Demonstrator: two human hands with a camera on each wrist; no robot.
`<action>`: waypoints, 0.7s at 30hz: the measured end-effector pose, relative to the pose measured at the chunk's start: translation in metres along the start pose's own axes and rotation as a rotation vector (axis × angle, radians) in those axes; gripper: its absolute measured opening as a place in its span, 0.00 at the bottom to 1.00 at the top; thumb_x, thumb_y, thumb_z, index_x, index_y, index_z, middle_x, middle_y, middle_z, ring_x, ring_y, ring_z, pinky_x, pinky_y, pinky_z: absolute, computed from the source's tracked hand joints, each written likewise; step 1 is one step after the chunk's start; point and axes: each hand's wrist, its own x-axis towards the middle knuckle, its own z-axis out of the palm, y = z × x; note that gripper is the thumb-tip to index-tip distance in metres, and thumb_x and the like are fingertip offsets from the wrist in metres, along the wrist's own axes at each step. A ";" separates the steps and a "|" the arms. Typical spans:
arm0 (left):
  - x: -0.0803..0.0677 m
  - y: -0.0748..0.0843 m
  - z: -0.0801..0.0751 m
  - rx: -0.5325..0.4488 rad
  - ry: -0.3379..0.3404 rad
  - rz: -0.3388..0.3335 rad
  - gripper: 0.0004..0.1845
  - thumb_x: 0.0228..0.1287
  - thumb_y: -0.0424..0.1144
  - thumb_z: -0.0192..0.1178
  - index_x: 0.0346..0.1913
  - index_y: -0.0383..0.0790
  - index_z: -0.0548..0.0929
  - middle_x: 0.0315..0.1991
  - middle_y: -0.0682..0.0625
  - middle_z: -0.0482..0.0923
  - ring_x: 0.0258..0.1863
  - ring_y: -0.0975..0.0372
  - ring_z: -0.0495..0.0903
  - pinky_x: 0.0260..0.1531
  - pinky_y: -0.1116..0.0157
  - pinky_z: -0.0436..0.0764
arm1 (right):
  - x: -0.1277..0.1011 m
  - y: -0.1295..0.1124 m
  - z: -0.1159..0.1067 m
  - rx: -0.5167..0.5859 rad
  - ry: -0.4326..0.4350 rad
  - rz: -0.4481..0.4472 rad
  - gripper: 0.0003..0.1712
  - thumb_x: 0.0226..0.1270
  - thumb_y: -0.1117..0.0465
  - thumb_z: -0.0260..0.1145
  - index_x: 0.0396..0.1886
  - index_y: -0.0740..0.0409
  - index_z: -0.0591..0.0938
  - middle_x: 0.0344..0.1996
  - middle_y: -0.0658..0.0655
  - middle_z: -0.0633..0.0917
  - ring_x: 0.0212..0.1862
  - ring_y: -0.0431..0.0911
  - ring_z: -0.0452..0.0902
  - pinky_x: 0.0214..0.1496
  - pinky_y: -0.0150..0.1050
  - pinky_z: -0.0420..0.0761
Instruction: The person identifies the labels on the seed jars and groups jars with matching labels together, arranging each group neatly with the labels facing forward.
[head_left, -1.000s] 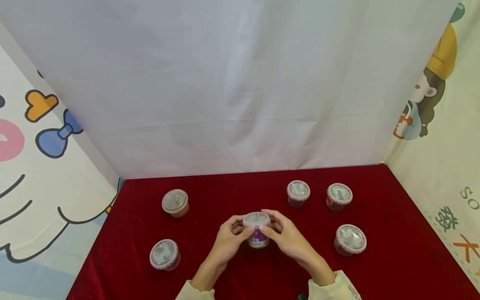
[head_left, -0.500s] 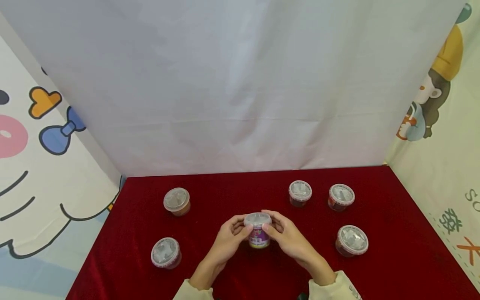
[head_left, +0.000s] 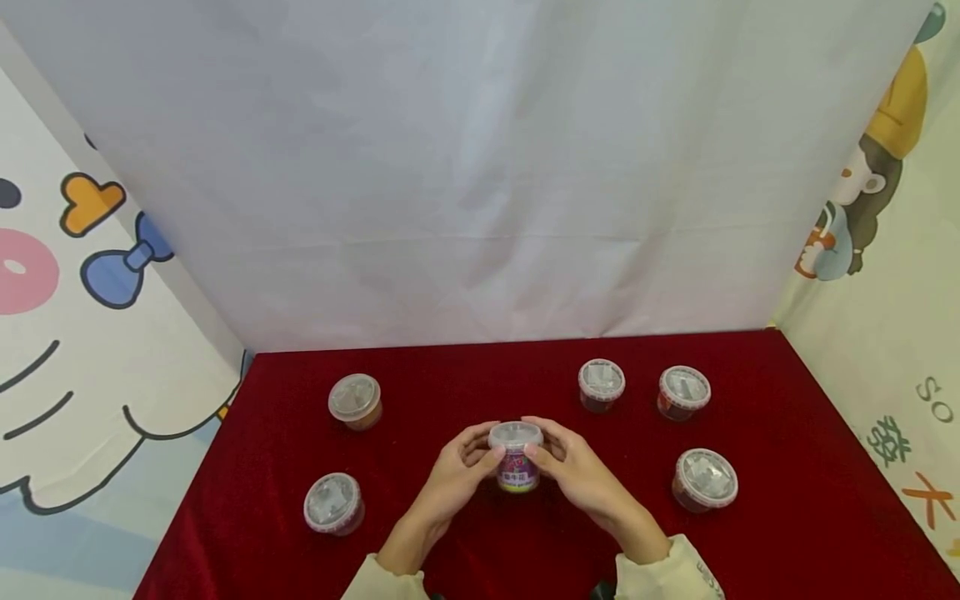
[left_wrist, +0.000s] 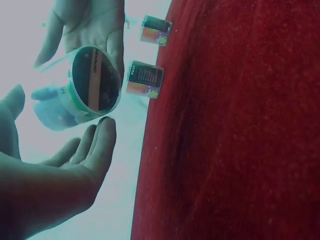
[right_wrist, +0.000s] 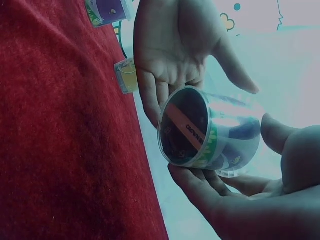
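Observation:
Between both hands, in the middle of the head view, is a clear lidded plastic tub [head_left: 516,477] with a purple printed label. My left hand [head_left: 456,477] grips its left side, thumb in front and fingers curled round behind. From the right, my right hand [head_left: 576,477] grips it the same way. Both wrist views show the tub held above the red cloth, its base in sight. Through the base of the tub [right_wrist: 185,125], in the right wrist view, dark contents and an orange-tan strip with lettering appear. The left wrist view shows the same base and the tub [left_wrist: 95,80] between the hands.
On the red cloth [head_left: 450,383] stand similar lidded tubs. Two are at the left, a back one [head_left: 355,402] and a front one [head_left: 333,504]. At the right are a back tub [head_left: 601,385], another beside it [head_left: 683,392] and a nearer one [head_left: 704,480]. A white curtain [head_left: 450,208] hangs behind.
The tub's label has turned slightly, so its lettering faces the head camera more. Both hands keep their grip in nearly the same place. The head view has shifted a little.

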 end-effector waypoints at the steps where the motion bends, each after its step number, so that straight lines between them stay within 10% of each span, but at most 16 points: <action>1: 0.000 0.000 0.000 -0.001 -0.011 0.000 0.30 0.82 0.44 0.60 0.75 0.29 0.69 0.67 0.36 0.77 0.61 0.55 0.81 0.58 0.63 0.82 | 0.000 0.000 0.000 0.004 -0.002 0.003 0.37 0.87 0.55 0.57 0.82 0.71 0.59 0.74 0.73 0.70 0.76 0.64 0.66 0.71 0.47 0.77; 21: -0.001 0.003 -0.002 -0.036 -0.001 -0.019 0.29 0.80 0.44 0.62 0.73 0.26 0.72 0.61 0.39 0.81 0.56 0.58 0.84 0.55 0.63 0.84 | 0.000 -0.002 0.001 0.021 0.009 0.018 0.37 0.86 0.52 0.58 0.80 0.72 0.62 0.70 0.72 0.75 0.71 0.63 0.74 0.66 0.49 0.82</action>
